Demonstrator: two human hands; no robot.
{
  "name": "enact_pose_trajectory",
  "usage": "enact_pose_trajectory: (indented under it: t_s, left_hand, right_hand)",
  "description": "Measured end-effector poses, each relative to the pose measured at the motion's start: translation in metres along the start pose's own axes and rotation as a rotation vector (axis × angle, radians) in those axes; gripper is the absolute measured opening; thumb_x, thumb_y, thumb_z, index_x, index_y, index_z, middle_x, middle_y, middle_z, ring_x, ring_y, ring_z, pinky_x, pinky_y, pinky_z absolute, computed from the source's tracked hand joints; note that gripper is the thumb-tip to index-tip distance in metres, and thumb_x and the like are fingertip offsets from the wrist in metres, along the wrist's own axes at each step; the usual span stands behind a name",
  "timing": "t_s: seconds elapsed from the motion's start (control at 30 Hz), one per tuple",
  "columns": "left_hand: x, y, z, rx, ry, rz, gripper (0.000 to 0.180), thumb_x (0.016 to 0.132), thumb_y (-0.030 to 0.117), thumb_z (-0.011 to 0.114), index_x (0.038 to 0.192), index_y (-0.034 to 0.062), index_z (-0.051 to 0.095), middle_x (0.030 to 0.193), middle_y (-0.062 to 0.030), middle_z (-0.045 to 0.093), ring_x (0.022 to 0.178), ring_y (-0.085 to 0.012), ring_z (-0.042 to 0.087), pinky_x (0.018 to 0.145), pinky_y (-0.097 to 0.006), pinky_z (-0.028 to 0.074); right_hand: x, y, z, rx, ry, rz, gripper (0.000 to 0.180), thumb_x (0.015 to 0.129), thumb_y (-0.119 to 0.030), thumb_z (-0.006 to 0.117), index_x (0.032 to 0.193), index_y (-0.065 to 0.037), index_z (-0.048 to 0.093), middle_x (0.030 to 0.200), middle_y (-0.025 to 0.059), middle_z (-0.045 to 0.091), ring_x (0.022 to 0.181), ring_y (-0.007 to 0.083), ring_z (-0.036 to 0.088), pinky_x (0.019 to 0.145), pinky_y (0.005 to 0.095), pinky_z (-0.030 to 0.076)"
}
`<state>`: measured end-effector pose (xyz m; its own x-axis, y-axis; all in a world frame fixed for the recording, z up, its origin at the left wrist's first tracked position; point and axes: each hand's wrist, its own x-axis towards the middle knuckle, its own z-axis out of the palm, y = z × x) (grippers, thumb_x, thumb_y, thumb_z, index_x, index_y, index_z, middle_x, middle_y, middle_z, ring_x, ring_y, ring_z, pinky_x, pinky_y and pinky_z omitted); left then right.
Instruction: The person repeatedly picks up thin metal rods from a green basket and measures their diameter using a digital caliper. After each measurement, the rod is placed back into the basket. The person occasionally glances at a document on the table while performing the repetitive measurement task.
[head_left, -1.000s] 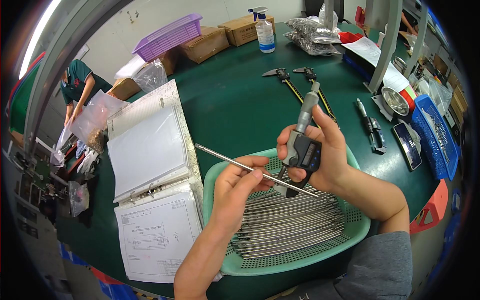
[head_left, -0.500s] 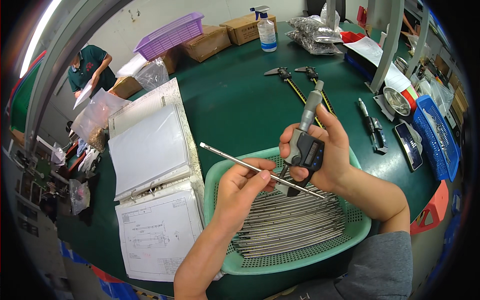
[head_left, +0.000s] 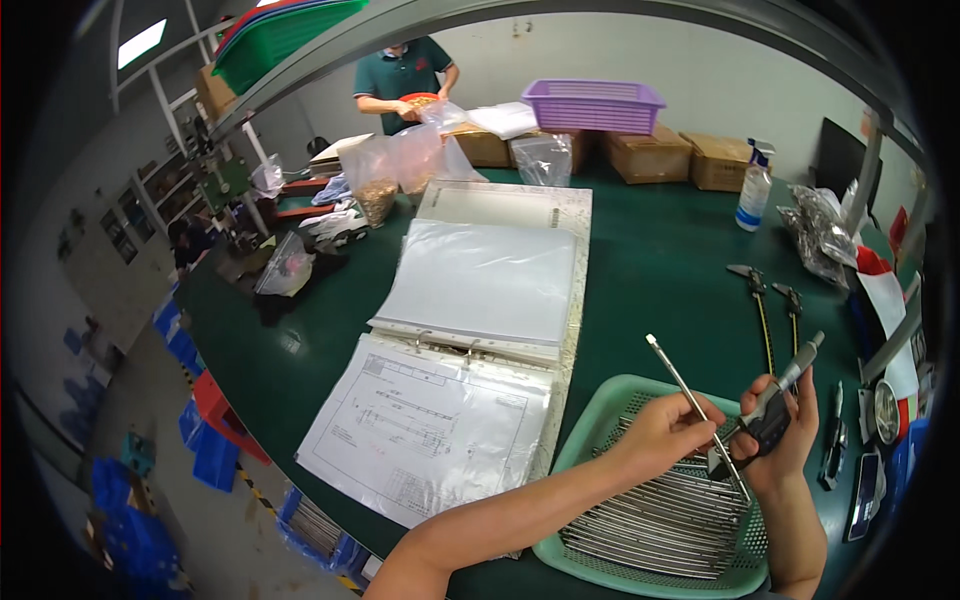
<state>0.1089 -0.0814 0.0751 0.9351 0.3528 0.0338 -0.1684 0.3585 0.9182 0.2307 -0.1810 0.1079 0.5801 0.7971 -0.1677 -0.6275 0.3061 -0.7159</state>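
Observation:
A slim metal rod [head_left: 670, 368] is pinched in the fingers of my left hand [head_left: 668, 435]. It slants down to the right across the measuring end of a digital micrometer [head_left: 768, 418]. My right hand [head_left: 793, 435] is wrapped round the micrometer, its thimble pointing up and to the right. Whether the jaws touch the rod cannot be made out. Beneath both hands stands a light green plastic basket [head_left: 583, 440], where several similar rods [head_left: 640, 530] lie side by side.
Left of the basket lies an open ring binder [head_left: 490, 285] with a drawing sheet [head_left: 410, 430]. Two calipers [head_left: 762, 315], another micrometer [head_left: 833, 450] and a phone [head_left: 862, 500] lie at right. Behind are a spray bottle [head_left: 753, 195], a purple basket [head_left: 595, 110] and a co-worker [head_left: 400, 80].
The view has swung left, so the binder and basket appear further right. Both hands keep hold of the rod and micrometer. The co-worker, earlier holding a white sheet, now handles a red-orange container.

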Motion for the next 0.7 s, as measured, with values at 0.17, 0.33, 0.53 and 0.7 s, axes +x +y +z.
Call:
enact_pose_trajectory:
  t_s: [0.17,0.33,0.53,0.7]
  left_hand:
    - [0.004,-0.006,0.001,0.047,-0.023,0.033,0.017,0.083,0.009,0.052,0.096,-0.0007,0.052,0.082,-0.0019,0.054,0.075,-0.0058,0.051,0.066,-0.02,0.042]
    - [0.003,-0.005,-0.001,0.107,-0.033,0.027,0.017,0.082,0.01,0.053,0.095,-0.0018,0.053,0.082,-0.0016,0.054,0.074,-0.0053,0.05,0.064,-0.019,0.041]
    - [0.006,-0.012,-0.002,0.112,-0.042,0.067,0.018,0.082,0.011,0.053,0.095,-0.0023,0.053,0.082,-0.0021,0.054,0.074,-0.0056,0.05,0.064,-0.02,0.041]
    - [0.003,-0.006,0.0,0.13,-0.019,0.039,0.019,0.082,0.011,0.053,0.096,-0.0022,0.053,0.083,-0.0026,0.054,0.074,-0.006,0.05,0.065,-0.02,0.041]
  right_hand:
    - [0.0,0.001,-0.001,0.003,0.072,-0.01,0.048,0.085,-0.05,0.032,0.075,-0.007,0.051,0.059,0.0043,0.054,0.029,0.0144,0.04,0.024,0.0218,0.031]
    - [-0.002,0.0,0.007,-0.017,0.056,-0.001,0.053,0.081,-0.056,0.033,0.073,-0.007,0.051,0.058,0.0049,0.051,0.033,0.0124,0.038,0.028,0.021,0.03]
    - [0.0,0.001,0.002,0.0,0.067,-0.012,0.05,0.081,-0.055,0.036,0.074,-0.009,0.051,0.058,0.0032,0.053,0.029,0.0141,0.039,0.025,0.0221,0.028]
    - [0.0,0.001,0.002,0.001,0.067,0.0,0.05,0.081,-0.056,0.035,0.074,-0.009,0.051,0.058,0.0027,0.053,0.029,0.0142,0.039,0.025,0.0221,0.028]
